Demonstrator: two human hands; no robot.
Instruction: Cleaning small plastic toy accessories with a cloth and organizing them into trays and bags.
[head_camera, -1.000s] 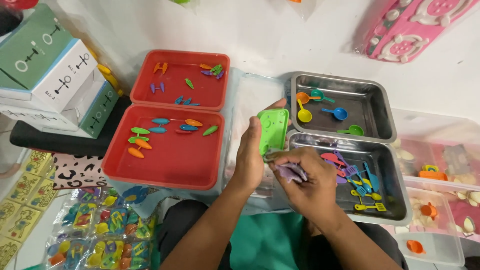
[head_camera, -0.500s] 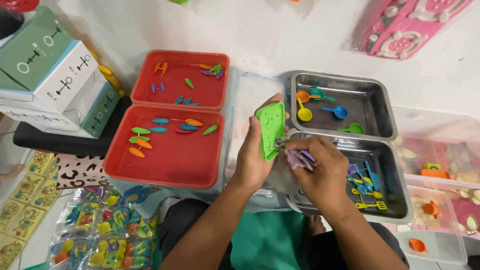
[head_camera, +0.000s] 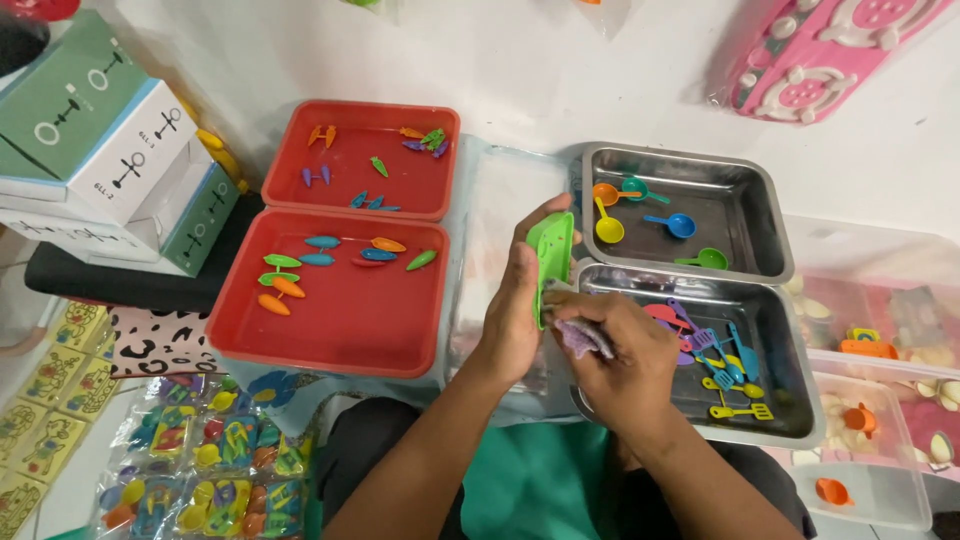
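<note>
So the left hand (head_camera: 515, 310) is curled around a bright green flat plastic piece (head_camera: 553, 258), thumb on one side and fingers wrapped behind, holding it up on edge over the gap between the red trays and the metal ones. Its long axis runs roughly up and down in the view, top end pointing away from the person toward the far metal tray (head_camera: 740, 185), the one with the little coloured spoons (head_camera: 640, 208) in it. The right hand (head_camera: 620, 360) is closed too, fingers pinched on a small purple piece (head_camera: 583, 338) right at the bottom end of the green one, pretty much touching it; can't tell exactly what the purple bit is. That hand sits over the left edge of the near metal tray (head_camera: 790, 400), which has a pile of tiny coloured utensils (head_camera: 715, 355). Off to the left, the near red tray (head_camera: 340, 335) holds small leaf-shaped bits (head_camera: 330, 258).
</note>
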